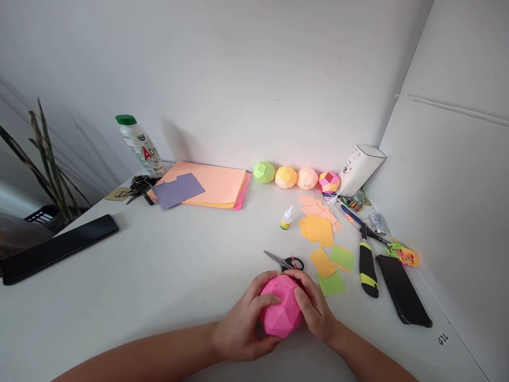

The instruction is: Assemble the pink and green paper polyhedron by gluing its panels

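A bright pink paper ball [283, 313] with flat triangular facets is held between both hands near the front of the table. My left hand [247, 318] wraps round its left side, with a finger across the front and others underneath. From the right, my right hand [316, 310] grips it, the thumb pressed on a facet and fingers over the top. Just behind the ball lie scissors [283, 260] with black handles, partly hidden by my fingers. Green paper pieces [332, 283] and orange paper pieces [323, 262] are scattered to the right.
Several finished paper balls [286, 177] line the wall. A small glue bottle [286, 218] stands mid-table. To the right are a utility knife [368, 268] and a phone [403, 289]. Paper sheets [214, 183], keys [141, 187], a white bottle [143, 148] and a black bar [59, 249] are left.
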### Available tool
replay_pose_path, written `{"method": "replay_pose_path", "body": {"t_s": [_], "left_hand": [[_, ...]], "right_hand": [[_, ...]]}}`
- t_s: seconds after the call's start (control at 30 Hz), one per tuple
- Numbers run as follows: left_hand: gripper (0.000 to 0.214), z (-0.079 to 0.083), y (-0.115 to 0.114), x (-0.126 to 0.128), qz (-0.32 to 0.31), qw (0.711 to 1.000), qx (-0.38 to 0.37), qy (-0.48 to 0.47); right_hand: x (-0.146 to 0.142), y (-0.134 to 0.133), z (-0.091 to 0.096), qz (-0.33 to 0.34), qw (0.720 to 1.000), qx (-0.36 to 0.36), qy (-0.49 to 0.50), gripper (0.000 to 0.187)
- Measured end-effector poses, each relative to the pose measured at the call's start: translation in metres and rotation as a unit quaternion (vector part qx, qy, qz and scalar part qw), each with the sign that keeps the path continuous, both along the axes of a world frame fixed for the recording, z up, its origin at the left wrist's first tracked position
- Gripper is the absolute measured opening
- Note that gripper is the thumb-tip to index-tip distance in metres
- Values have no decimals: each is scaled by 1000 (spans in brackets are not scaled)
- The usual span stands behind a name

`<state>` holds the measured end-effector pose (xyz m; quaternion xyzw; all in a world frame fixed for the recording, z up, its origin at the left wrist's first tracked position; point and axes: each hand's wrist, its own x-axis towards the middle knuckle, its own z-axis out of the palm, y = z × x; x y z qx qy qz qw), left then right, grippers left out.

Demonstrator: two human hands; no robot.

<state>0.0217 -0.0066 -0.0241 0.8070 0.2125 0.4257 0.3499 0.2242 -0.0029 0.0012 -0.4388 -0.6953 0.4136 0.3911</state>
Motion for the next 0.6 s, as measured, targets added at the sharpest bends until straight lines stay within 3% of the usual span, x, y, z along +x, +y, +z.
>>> {"method": "replay_pose_path", "body": {"t_s": [0.43,0.6], "left_hand": [[76,-2,-1,1,16,1000,15,8],[74,-4,-3,0,97,994,39,24]], "right_hand": [[0,-4,0,-13,1000,-2,-7,34],[3,-6,-10,-44,999,-1,20,39]]}}
